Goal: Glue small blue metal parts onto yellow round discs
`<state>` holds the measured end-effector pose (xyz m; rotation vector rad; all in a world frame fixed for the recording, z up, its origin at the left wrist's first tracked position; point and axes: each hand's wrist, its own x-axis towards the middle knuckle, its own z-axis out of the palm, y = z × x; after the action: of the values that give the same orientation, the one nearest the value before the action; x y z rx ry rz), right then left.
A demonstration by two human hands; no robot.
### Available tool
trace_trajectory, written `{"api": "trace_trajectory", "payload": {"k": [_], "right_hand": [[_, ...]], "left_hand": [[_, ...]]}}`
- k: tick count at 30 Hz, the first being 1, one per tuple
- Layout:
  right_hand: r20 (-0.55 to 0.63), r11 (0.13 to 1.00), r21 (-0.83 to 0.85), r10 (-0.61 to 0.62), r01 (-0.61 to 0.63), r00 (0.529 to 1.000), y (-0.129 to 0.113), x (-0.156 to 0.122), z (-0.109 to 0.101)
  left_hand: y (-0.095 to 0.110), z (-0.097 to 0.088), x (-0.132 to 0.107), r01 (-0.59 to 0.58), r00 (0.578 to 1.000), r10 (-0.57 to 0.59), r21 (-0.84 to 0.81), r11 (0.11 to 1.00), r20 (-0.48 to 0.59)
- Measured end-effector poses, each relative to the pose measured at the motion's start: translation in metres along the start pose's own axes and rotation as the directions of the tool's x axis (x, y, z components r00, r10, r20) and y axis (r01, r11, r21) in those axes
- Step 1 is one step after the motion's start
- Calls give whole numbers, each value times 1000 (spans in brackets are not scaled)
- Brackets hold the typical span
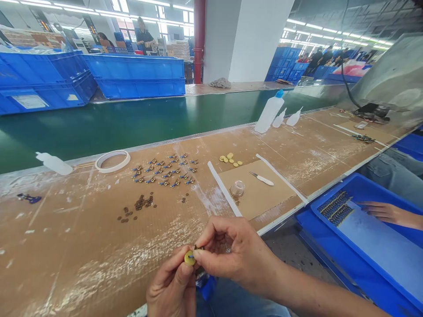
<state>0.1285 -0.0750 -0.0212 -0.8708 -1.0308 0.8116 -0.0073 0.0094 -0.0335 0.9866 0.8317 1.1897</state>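
Yellow, the small disc [189, 257] sits pinched between the thumb and forefinger of the left hand [172, 288], held just above the near edge of the bench [82, 246]. The right hand [236, 253] closes its fingertips on a small dark part [198, 248] touching the disc. Farther back on the bench lie rows of small blue-and-brass pieces [165, 171], loose dark discs [140, 204], yellow discs [230, 159] and a tape roll [113, 160]; another person's hand [385, 212] rests in a blue tray [363, 187].

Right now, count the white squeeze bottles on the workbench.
4. One small bottle lies on its side at far left beside the tape ring. The tall blue-capped bottle stands at the belt edge, with two small bottles beside it. Others could be out of view.
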Motion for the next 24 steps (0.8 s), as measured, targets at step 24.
{"api": "trace_trajectory", "payload": {"k": [24], "right_hand": [[-6,958,-199,-210,205,978,12,-1,-3]], "left_hand": [[-10,-9,-1,-347,916,318,87,934,244]]}}
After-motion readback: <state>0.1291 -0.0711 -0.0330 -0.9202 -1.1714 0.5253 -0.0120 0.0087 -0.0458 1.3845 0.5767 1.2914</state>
